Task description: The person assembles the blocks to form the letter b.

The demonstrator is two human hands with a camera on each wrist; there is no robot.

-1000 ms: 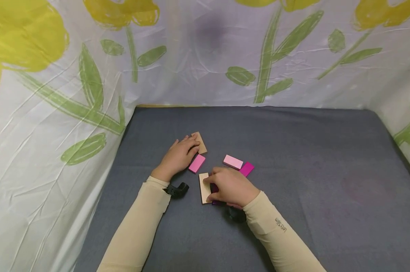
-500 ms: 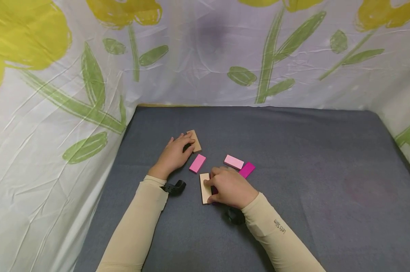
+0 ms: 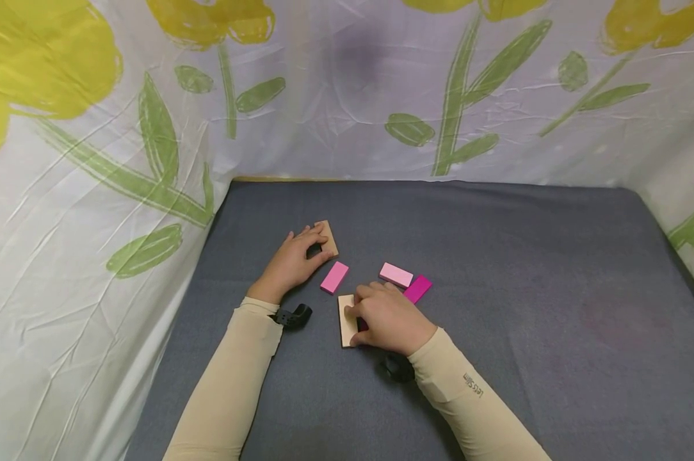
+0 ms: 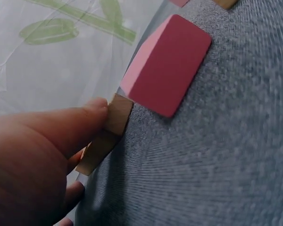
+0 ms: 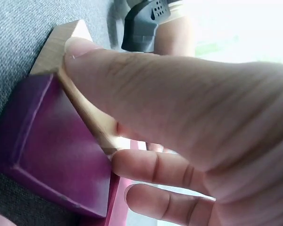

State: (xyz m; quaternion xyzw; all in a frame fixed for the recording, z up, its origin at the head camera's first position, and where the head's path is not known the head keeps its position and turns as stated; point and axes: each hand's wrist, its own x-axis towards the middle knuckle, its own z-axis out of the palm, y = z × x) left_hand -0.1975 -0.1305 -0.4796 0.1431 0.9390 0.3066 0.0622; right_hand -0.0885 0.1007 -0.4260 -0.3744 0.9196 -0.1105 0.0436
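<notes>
My left hand (image 3: 292,264) holds a tan wooden block (image 3: 329,239) at the back left, its thumb against the near end and fingers on the far part. In the left wrist view the thumb presses on that wooden block's edge, just beyond a pink block (image 4: 172,66). Closer to me, my right hand (image 3: 395,320) pinches a paler wooden block (image 3: 346,331) between thumb and forefinger. Right beside this one lies a dark purple block (image 5: 61,150), plain in the right wrist view, mostly hidden under the hand from the head; another finger touches its edge.
Between the hands lies the pink block. A light pink block (image 3: 395,274) and a magenta block (image 3: 419,289) lie close together beyond the right hand. Grey cloth (image 3: 525,256) covers the table, and a flowered curtain (image 3: 347,89) hangs behind and at both sides.
My left hand has slid the tan wooden block a little to the left and away from the pink block. The right hand and its paler block have hardly moved.
</notes>
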